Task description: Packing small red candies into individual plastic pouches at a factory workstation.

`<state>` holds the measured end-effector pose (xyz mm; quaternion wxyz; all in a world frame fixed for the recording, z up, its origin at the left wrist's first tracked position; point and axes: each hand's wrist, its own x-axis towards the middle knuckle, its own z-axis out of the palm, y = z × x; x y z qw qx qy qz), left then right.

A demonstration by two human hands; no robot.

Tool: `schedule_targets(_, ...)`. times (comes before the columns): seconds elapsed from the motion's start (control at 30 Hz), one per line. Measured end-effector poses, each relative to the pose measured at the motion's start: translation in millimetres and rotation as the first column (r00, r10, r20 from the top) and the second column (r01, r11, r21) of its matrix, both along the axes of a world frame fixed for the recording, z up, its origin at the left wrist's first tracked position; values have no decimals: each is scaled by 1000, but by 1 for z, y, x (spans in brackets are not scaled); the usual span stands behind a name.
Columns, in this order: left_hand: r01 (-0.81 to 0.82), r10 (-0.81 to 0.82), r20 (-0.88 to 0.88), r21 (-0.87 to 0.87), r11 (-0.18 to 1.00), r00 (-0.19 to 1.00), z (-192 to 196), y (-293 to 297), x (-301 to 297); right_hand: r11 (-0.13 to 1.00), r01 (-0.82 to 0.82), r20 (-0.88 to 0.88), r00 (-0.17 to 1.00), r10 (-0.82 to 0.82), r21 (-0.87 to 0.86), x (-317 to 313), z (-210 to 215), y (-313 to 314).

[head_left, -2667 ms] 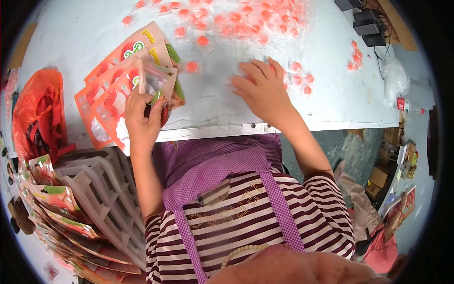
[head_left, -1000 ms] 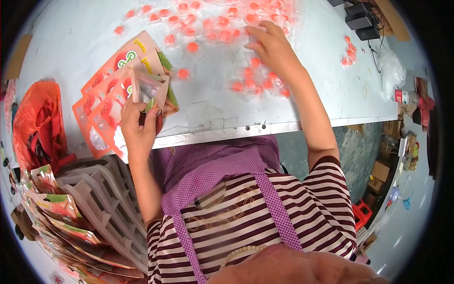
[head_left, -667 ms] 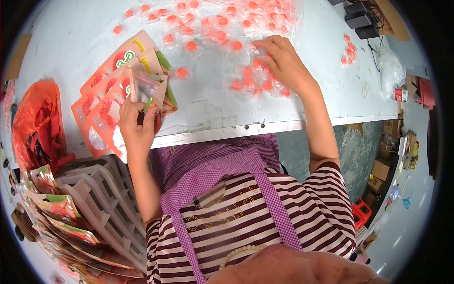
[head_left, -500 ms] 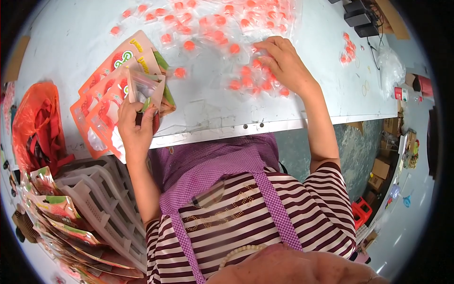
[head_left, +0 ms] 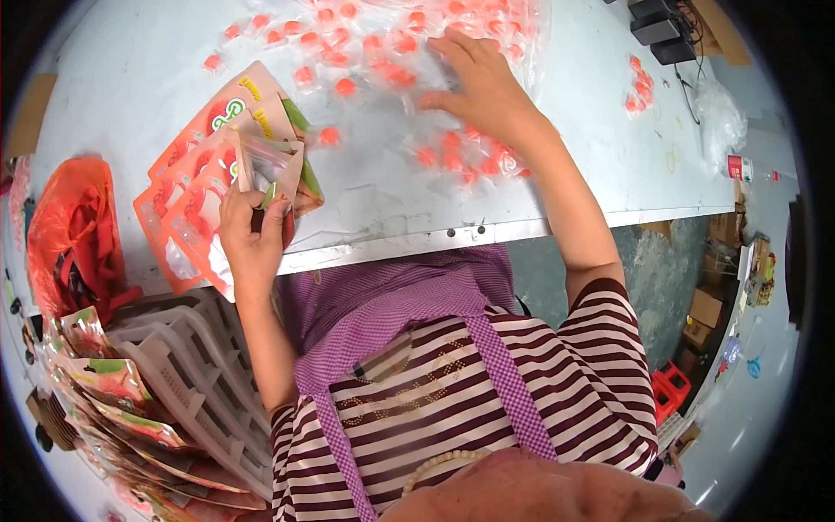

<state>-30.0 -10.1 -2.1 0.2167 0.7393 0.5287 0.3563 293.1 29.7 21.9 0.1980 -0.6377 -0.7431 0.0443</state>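
Note:
My left hand (head_left: 250, 237) is closed on the rim of a printed pink-and-red pouch (head_left: 198, 213) whose mouth gapes toward the right. This pouch lies on top of several fanned pouches (head_left: 228, 97) at the table's left. My right hand (head_left: 489, 94) reaches over the table with its fingers spread, beside a scatter of clear-wrapped small red-orange pieces (head_left: 402, 76). Nothing shows in its grasp, though its palm is hidden. A smaller group of the same wrapped pieces (head_left: 452, 161) lies below that hand, nearer the table edge.
A small cluster of wrapped pieces (head_left: 642, 94), black box-shaped devices (head_left: 657, 30) with cables and a crumpled clear bag (head_left: 718, 130) are at the right. An orange plastic bag (head_left: 65, 239), a pale plastic crate (head_left: 178, 365) and a pile of pouches (head_left: 143, 435) stand at the left.
My right hand has moved away from the nearer group, up and left toward the larger scatter, and its fingers have spread. My left hand keeps its hold on the pouch.

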Motion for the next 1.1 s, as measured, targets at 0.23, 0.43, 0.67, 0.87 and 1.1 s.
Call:
schedule_targets(0.23,-29,29,24,-13,999,999,5,-2,3,994,6,-4,1000,-7,-106,-4,2,-18)
schedule_targets(0.43,-23,23,24,-8,1000,999,2,0,2,994,-80,45,996,83,-70,-12,-3,-31)
schedule_targets(0.67,3,-3,0,5,1000,1000,4,-2,1,957,-245,75,963,258,-155,-12,16,-61)
schedule_targets(0.87,-13,30,140,-117,993,990,-1,-2,-8,970,-243,118,964,240,10,-30,-5,-75)
schedule_targets(1.1,95,-100,-21,-161,982,995,11,1,-17,949,-255,165,960,226,182,-29,-21,-83)
